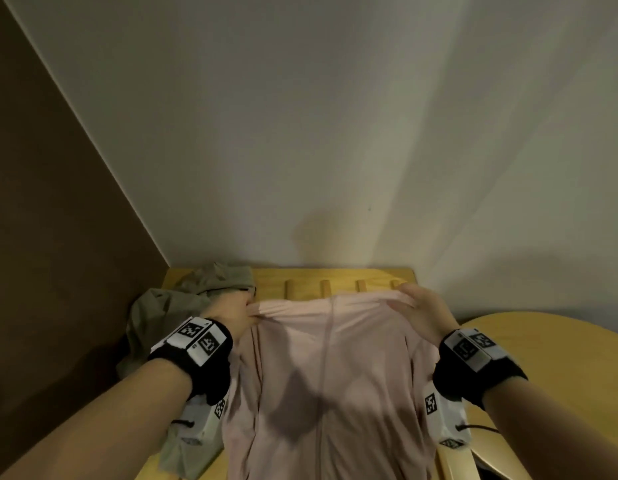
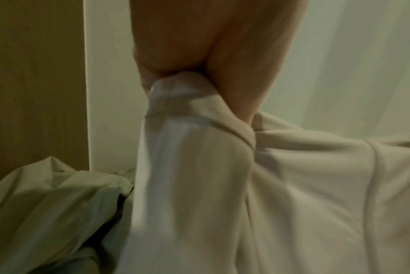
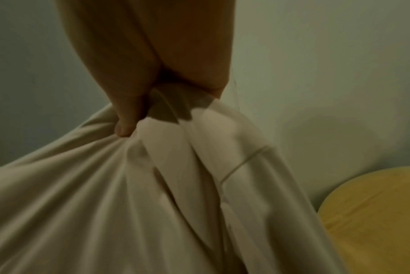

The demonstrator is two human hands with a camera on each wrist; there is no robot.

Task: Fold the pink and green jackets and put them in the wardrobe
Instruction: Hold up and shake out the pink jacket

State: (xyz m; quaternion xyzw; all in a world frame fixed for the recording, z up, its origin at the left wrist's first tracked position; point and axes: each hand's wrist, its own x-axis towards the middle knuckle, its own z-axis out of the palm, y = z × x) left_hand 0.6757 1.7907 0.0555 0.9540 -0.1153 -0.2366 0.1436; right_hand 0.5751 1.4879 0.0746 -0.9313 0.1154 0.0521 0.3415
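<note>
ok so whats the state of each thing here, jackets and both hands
pale pink fabric jacket: unfolded, held up by its top edge, hanging spread between both hands
olive green fabric jacket: unfolded, crumpled in a heap on the yellow wooden slatted frame
left hand: gripping the pink jacket's top corner
right hand: gripping the other top corner

A: What is the right hand [image 3: 147, 61] doing?

B: It comes down from the top of the view and pinches a bunch of the pink jacket [image 3: 133, 194] between thumb [image 3: 126, 122] and fingers [image 3: 194, 55].

A: How does the fabric hang?

B: It fans out below the grip in long folds towards the lower left, and a seam [image 3: 244, 163] runs across the right-hand fold.

A: Anything beside it?

B: A pale wall [image 3: 328, 64] stands behind, and the rounded edge of a yellow wooden table [image 3: 375, 213] shows at the lower right, just beside the hanging cloth.
</note>
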